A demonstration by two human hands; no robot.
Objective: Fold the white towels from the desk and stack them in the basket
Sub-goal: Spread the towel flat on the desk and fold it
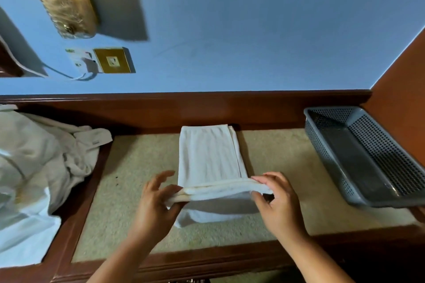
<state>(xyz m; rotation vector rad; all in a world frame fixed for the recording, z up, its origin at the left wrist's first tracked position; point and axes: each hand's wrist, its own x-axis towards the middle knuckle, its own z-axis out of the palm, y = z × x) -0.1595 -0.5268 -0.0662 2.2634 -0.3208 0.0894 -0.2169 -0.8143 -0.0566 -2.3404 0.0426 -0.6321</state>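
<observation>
A white towel [207, 154], folded into a long narrow strip, lies on the beige desk top [138, 167] and runs away from me. Its near end is lifted off the desk. My left hand [158, 200] pinches the left corner of that raised edge, and my right hand [276, 200] pinches the right corner. A grey perforated plastic basket [322, 145] stands at the right end of the desk with nothing visible in it. A heap of unfolded white towels [34, 163] lies at the left.
A dark wooden rim [184, 108] frames the desk, with a blue wall behind. A wooden panel [404, 89] rises to the right of the basket. On the wall hang a lit lamp [59, 0] and a brass socket plate [113, 60] with a white cable.
</observation>
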